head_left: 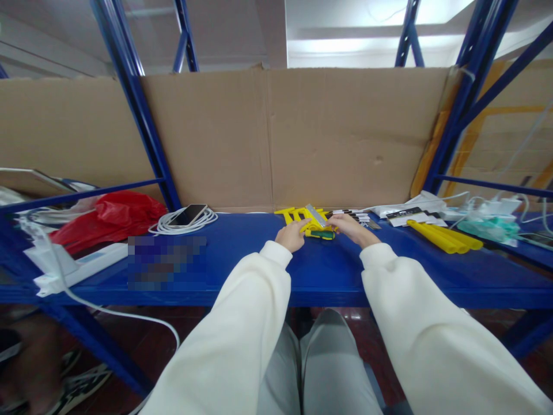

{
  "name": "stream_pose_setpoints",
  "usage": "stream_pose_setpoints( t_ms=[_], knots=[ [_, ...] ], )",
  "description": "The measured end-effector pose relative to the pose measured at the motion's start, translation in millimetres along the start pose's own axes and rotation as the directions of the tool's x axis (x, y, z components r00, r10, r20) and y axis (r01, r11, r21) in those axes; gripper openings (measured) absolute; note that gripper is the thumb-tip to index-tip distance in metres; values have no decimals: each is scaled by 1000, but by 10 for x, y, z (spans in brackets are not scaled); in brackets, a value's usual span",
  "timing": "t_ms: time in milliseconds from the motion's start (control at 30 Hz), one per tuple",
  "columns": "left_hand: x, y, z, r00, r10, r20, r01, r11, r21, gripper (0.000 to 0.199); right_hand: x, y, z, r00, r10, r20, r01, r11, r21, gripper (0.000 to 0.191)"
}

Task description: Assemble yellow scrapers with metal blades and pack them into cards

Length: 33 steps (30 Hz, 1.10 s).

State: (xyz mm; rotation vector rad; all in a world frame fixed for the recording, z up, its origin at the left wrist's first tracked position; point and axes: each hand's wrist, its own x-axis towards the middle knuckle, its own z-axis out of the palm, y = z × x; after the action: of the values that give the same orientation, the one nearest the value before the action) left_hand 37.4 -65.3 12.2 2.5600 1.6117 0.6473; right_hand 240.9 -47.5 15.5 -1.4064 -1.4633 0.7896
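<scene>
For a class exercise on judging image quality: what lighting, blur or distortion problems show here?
Head view: ceiling light glares at upper right; head view: blue metal posts splay outward, suggesting wide-angle distortion; head view: pixelation masks part of the blue metal shelf; head view: dark reddish floor looks dim.

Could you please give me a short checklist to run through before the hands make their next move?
1. Left hand and right hand both in view: ok.
2. Flat silver metal blade visible between them: ok.
3. Firm grip by the fingers: cannot tell, too small.
4. Green-and-yellow handle back from the blue metal shelf's front edge: ok.
5. Coiled white cable clear of both hands: ok.
6. Space behind the hands uncluttered: not ok, yellow plastic pieces lie there.
</scene>
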Motion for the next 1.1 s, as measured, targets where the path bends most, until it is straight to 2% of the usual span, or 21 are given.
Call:
stream_pose_setpoints(
  t_ms=[367,767,1100],
  knots=[
    [0,-5,2,1000,25,12,-25,1000,2,60,-28,45,-31,992,17,121,-35,988,150,12],
    [4,-9,21,996,88,0,-88,996,-11,59,-16,50,-23,993,-22,119,3,988,154,24],
    [9,-23,27,997,72,17,-72,997,-2,61,-31,66,-43,982,-30,184,7,992,127,24]
  ],
)
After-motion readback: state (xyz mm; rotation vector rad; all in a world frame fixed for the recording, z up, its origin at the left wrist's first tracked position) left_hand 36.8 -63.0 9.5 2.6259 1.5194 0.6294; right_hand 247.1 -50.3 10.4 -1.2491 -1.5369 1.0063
